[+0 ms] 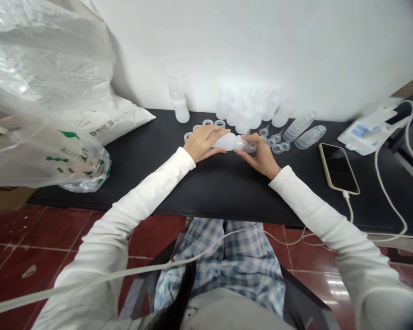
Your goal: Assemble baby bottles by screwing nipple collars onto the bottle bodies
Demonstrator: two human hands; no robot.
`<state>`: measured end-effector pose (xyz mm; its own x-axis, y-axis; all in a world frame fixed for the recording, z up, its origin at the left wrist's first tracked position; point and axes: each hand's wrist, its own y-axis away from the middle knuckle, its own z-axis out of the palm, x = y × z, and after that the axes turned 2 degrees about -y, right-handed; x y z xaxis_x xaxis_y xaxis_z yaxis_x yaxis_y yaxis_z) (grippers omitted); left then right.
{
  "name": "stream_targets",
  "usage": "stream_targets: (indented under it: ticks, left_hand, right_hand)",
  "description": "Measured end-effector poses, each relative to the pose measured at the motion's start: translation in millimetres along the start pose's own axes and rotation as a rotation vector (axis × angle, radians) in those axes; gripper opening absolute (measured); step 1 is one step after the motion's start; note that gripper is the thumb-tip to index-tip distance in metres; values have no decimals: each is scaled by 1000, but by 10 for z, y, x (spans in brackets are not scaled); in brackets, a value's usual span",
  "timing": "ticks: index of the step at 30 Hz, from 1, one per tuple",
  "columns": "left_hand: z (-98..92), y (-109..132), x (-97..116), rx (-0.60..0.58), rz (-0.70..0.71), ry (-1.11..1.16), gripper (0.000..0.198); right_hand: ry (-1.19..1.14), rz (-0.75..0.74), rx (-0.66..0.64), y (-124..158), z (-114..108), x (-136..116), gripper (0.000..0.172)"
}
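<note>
A frosted white plastic bottle (225, 142) lies on its side between my hands, with a clear top piece (247, 145) at its right end. My left hand (203, 143) wraps the bottle's body from the left. My right hand (258, 156) grips the clear end, and both hands hold the bottle just above the black table (227, 192). Close behind my left hand stand several clear plastic rings (208, 122). Small clear parts (273, 138) lie just beyond my right hand.
Along the white wall stand an upright bottle (177, 100) and several frosted containers (246, 110). Stacked clear cups (299, 126) lie to the right, near a phone (338, 167) on a cable and a white packaged device (370, 130). Plastic bags (41, 91) crowd the left.
</note>
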<state>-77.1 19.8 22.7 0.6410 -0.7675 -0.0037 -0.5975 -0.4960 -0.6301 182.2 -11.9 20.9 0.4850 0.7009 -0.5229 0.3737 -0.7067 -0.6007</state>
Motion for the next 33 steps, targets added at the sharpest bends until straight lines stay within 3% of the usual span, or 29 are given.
stream_targets:
  ticks: [7,12,14,17,21,25,29,33]
  left_hand:
    - [13,-42,68,13,-10,-27,50]
    - [-25,-51,12,71,-136,-32,49]
    - [-34,-39,-107,150,-249,-22,53]
    - [28,-22,-378,275,-432,22,62]
    - [247,-41,-755,346,-611,109,64]
    - [480,-131,-1050,357,-555,98,61]
    - [660,-241,-1265,371,-480,113,54]
    - [783,-306,-1391,363,-562,181,60]
  right_hand:
    - [-186,245,133,31,163,-2,51]
    - [-288,274,23,-18,164,15,45]
    - [-157,224,55,-35,85,51,45]
    - [222,150,83,-56,-52,96,36]
    - [638,103,-58,-74,-123,101,38]
    - [780,52,-159,-63,-76,84,41]
    - [830,36,-171,-42,-36,101,42]
    - [824,48,-149,-22,-5,154,41]
